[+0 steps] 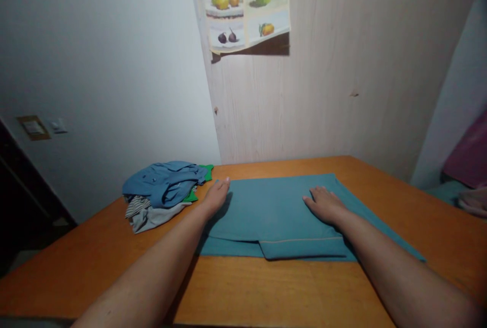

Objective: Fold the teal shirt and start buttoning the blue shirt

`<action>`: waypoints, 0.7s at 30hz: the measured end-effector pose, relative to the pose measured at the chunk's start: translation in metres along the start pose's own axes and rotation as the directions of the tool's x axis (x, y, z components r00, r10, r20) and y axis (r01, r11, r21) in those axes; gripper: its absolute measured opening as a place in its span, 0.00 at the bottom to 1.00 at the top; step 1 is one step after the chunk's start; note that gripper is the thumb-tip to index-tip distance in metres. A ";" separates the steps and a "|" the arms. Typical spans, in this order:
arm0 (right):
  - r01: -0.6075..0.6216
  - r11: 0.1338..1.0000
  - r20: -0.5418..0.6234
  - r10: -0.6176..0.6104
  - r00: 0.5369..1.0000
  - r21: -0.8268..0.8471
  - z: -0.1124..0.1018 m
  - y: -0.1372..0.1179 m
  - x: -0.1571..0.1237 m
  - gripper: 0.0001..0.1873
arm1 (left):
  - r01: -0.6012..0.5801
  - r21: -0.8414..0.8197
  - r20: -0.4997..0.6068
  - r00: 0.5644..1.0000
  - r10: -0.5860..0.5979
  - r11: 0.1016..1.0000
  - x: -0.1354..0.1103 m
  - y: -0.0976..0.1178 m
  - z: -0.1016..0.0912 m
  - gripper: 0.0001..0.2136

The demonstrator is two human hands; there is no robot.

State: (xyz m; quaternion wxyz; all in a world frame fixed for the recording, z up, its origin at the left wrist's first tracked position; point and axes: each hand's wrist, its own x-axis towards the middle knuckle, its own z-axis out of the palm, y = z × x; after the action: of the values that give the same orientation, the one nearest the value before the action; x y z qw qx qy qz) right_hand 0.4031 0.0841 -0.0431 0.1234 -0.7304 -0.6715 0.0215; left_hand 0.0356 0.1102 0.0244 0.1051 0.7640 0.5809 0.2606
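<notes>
One orange-brown worktop (236, 290) took up the lower view, its near edge at the very bottom. On it, from close to the far edge toward the near one, a teal cloth (274, 211) lay flat in folded layers, with a flap (marked by a pale line) along its near side. By the far-left corner sat a rumpled heap of clothes (175, 193): blue on top, grey and striped fabric below, green showing through. Above the far edge hung a sheet of fruit pictures (247, 13). The right hand (325, 204) lay palm down on the cloth's right part, fingers (318, 191) open. The left hand (216, 198) was at the cloth's left side, fingers straight; whether it touched, I couldn't tell.
</notes>
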 end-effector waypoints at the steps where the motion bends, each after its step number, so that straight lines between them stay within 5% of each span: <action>1: -0.001 1.000 0.002 0.001 1.000 -0.003 0.000 0.000 0.000 0.36 | -0.011 0.016 0.010 1.000 0.011 1.000 -0.005 0.001 -0.001 0.32; 6: -0.009 1.000 0.000 0.009 1.000 0.006 0.001 0.000 0.000 0.36 | -0.104 0.071 0.083 0.992 0.098 0.992 -0.046 0.013 0.012 0.31; 10: -0.002 1.000 -0.018 0.002 1.000 0.027 0.002 0.001 0.001 0.35 | -0.187 0.235 0.257 0.958 0.125 0.954 -0.069 0.018 0.018 0.39; 16: -0.003 1.000 -0.021 0.004 1.000 0.031 0.003 0.001 0.002 0.35 | -0.182 0.314 0.343 0.937 0.067 0.932 -0.066 0.025 0.010 0.40; 21: 0.009 1.000 -0.005 -0.009 1.000 0.022 -0.001 0.000 0.002 0.35 | -0.213 0.290 0.275 0.952 0.132 0.933 -0.063 0.051 0.014 0.39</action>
State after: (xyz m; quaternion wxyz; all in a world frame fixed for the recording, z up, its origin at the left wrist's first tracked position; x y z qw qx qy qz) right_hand 0.4036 0.0857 -0.0424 0.1332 -0.7260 -0.6741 0.0266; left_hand 0.0734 0.0375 0.0187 0.0305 0.8460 0.5272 0.0735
